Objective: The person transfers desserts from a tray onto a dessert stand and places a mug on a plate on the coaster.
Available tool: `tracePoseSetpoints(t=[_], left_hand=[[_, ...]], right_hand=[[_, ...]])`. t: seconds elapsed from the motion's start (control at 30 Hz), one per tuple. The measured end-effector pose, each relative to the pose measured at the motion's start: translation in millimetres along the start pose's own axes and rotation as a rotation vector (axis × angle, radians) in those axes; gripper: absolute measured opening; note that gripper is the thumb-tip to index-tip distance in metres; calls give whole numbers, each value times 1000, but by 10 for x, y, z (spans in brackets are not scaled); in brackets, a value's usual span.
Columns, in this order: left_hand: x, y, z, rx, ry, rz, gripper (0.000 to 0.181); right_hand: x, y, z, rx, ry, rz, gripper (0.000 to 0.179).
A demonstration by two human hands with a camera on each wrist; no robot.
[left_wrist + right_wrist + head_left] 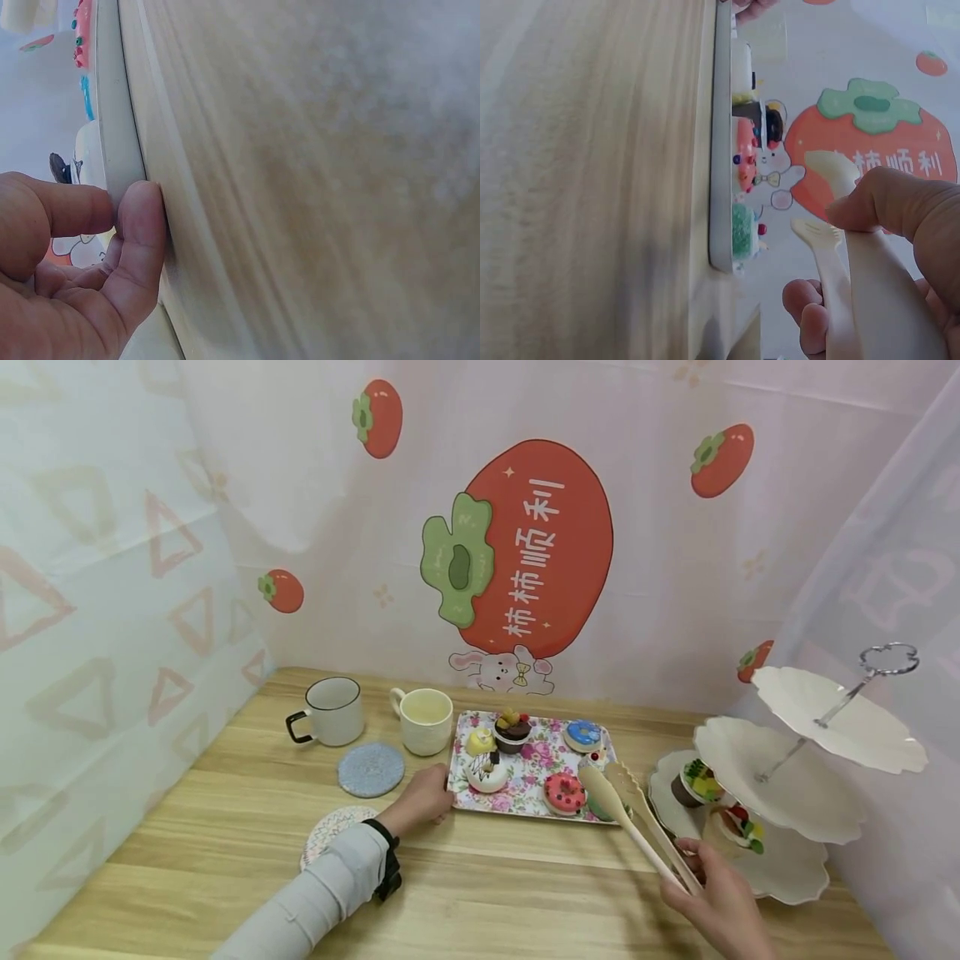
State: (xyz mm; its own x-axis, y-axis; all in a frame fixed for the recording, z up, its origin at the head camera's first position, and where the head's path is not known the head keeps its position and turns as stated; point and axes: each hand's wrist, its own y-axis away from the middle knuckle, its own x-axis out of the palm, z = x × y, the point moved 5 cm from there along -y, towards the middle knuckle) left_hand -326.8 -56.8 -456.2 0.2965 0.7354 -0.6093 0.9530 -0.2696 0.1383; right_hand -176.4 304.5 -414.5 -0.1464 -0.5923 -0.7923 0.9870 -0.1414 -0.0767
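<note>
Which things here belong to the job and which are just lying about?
Likely in the job: tongs in the right hand, floral tray pinched by the left hand, its pastries, tiered stand.
Likely lying about: black-handled mug, cream cup, blue coaster, patterned coaster.

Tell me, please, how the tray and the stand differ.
The tray is a single flat level, while the stand rises in three tiers. The tray is rectangular with a floral print; the stand's tiers are plain, pale and wavy-edged. The left hand pinches the tray's edge, but not the stand. Both hold pastries.
</note>
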Motion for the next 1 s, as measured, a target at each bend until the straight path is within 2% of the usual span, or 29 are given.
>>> tracePoseSetpoints(t=[0.1, 0.3, 0.6, 1.0], left_hand=[[-2, -10, 0, -6, -16, -9, 8], [-6, -37, -1, -6, -40, -17, 8], [-25, -28, -5, -15, -39, -18, 9], [-10, -23, -4, -6, -13, -16, 8]], right_hand=[[8, -49, 83, -39, 19, -11, 54], [11, -177, 193, -31, 34, 26, 55], [120, -392, 393, -171, 5, 12, 48], [281, -522, 538, -168, -51, 35, 52]])
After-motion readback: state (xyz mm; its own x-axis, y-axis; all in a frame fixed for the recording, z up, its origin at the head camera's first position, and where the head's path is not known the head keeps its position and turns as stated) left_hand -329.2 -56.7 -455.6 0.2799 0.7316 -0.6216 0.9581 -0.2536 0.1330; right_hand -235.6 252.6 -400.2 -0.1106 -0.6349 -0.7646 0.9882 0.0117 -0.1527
